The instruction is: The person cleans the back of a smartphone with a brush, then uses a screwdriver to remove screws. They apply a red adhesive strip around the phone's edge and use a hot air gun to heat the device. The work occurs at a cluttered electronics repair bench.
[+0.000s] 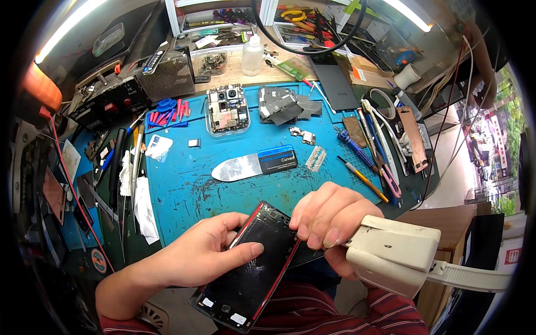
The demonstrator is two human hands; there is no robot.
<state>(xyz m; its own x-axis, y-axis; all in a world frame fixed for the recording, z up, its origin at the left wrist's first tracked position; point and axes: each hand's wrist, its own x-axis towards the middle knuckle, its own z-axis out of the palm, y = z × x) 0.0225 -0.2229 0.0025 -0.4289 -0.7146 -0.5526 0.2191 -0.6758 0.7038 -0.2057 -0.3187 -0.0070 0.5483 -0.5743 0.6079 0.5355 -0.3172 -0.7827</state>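
Observation:
Held tilted near the front edge of the bench is a black phone housing (pixel 254 273), with red strips along both long sides and two small white labels at its lower end. My left hand (pixel 198 251) grips it from the left, thumb flat on its face and fingers behind the edge. At its upper right edge, the curled fingers of my right hand (pixel 329 215) press together. What they pinch there is hidden. A cream plastic block (pixel 396 254) with a ribbed strap (pixel 472 276) covers my right wrist.
Beyond my hands, a blue mat (pixel 184 190) carries a curved metal pry blade (pixel 237 169), a razor blade (pixel 316 158) and a clear tray (pixel 228 132) of phone parts. Tweezers and sticks crowd the left; a screwdriver (pixel 356 146) and a yellow-handled knife (pixel 365 181) lie right.

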